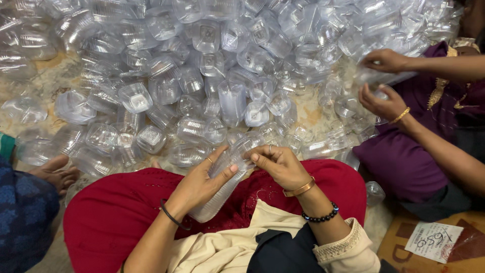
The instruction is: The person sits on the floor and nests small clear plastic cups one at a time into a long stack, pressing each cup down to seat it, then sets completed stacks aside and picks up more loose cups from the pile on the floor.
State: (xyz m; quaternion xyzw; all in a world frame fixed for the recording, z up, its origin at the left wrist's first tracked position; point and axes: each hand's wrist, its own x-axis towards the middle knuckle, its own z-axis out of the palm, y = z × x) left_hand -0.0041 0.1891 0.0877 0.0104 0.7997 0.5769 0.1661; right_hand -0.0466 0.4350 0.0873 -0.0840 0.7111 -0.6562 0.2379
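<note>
Cups [202, 86], clear plastic ones, lie heaped across the floor [60, 65] from its far edge almost to the person's knees. In the lap, over the red cloth [111, 212], sits a nested stack [222, 184] of the same cups. Its long axis runs on a slant, the closed end low toward the person's left knee, the open end raised toward the heap.

The left hand [199, 182] cradles the stack from below and along its side, fingers curled round it, thumb pressed on top. The right hand [278, 164] meets the stack at its upper, open end, fingertips pinched on the rim of the topmost cup. So both hands are closed on the stack, the right one nearer the end that faces the loose cups.

At the right edge of the floor a second person in purple works with two hands [386, 83] on another cup, well apart from the stack. A bare foot [53, 172] of a third person rests at the left, near the heap. A paper slip [433, 241] lies by the right corner.
</note>
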